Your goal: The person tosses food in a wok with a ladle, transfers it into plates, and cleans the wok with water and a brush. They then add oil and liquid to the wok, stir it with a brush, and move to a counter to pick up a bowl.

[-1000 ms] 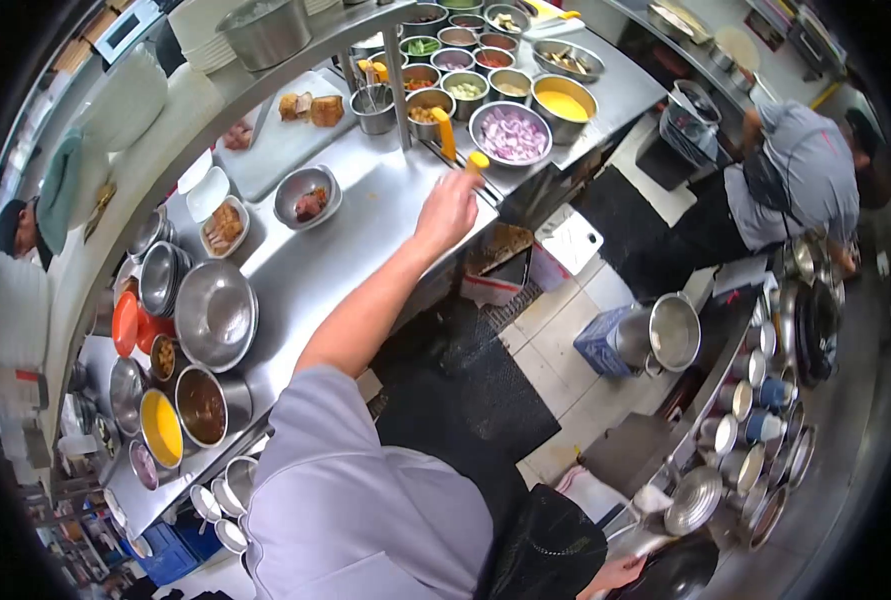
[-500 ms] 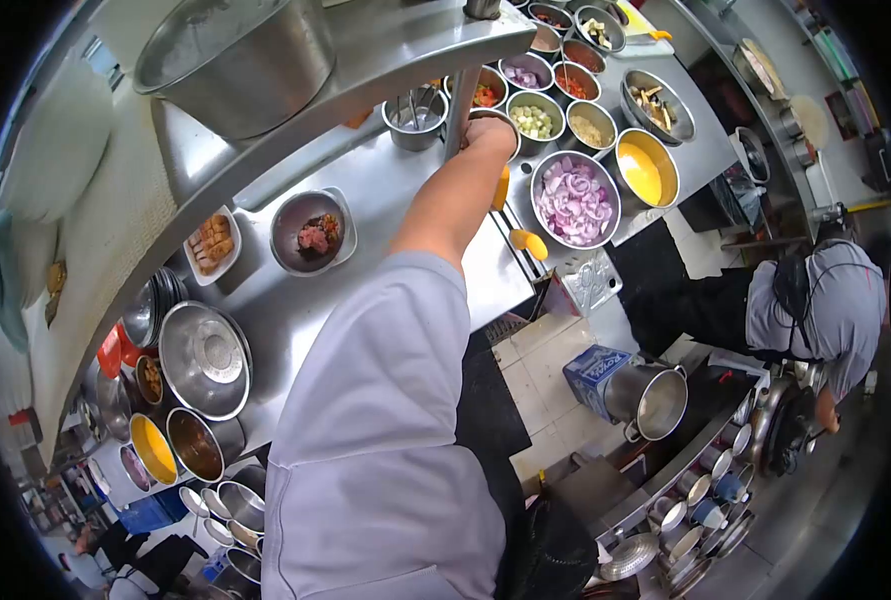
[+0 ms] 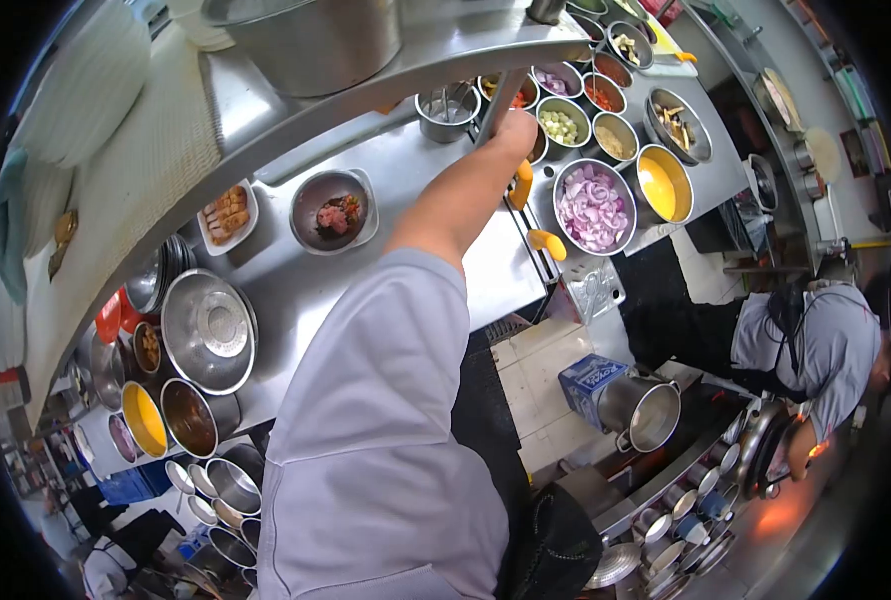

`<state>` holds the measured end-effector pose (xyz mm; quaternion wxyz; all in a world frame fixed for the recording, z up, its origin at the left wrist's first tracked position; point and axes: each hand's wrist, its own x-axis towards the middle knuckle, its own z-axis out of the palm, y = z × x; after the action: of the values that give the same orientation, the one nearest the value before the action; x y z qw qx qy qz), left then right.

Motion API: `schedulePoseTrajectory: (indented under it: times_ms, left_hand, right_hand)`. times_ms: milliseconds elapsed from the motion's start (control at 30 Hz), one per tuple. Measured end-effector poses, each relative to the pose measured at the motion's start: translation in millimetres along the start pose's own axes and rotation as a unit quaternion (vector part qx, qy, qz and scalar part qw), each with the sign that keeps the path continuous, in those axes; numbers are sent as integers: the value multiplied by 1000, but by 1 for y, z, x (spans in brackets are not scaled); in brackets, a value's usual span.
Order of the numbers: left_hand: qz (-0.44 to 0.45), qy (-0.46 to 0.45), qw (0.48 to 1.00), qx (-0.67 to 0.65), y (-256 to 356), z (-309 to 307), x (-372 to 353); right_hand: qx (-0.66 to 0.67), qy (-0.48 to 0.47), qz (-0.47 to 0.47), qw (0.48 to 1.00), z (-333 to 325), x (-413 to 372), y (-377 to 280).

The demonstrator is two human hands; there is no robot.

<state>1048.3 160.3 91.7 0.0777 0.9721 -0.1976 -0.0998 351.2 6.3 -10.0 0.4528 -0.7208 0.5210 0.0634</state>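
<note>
My right hand [image 3: 514, 136] reaches past the shelf post into a small metal container [image 3: 538, 147] in the rows of ingredients. Its fingers are hidden inside or behind the rim, so what they touch does not show. Close by stand containers of diced pale green vegetable [image 3: 559, 128], a beige minced ingredient [image 3: 615, 138] and cut purple onion [image 3: 594, 207]. A pot with utensils [image 3: 448, 110] is left of the post. Farther left, a metal bowl [image 3: 328, 212] holds raw-looking minced meat and dark bits. My left hand is out of view.
A raised metal shelf [image 3: 385, 82] curves over the counter, carrying a large pot [image 3: 310, 45]. Yellow handles [image 3: 545, 244] stick out at the counter edge. Stacked colanders [image 3: 208, 330] stand left. A co-worker [image 3: 800, 340] bends over a pan, with flame nearby. A stockpot [image 3: 650, 413] stands behind.
The view has shifted, moving the counter items rightward. My right hand stays at the same small container. An orange flame now shows by the co-worker's pan.
</note>
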Motion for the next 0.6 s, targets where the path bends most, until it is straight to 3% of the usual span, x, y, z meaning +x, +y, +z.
schedulePoseTrajectory:
  times_ms: [400,467,533,567,600]
  left_hand:
    - [53,161,985,-8,6,5,1]
    - [93,250,963,-45,13,6,-6]
    - [161,327,904,-224,22,3,-36]
    - [205,328,876,-287,22,-2,-65]
    - [183,286,880,-331,23,-15,-107]
  right_hand:
    - [43,-29,33,998,4,-1,11]
    - [52,-31,44,997,5,-5,14]
    - [66,-30,55,996,7,-8,16]
    - [73,-31,61,995,8,-8,16]
    - [79,-32,68,994,9,-10,17]
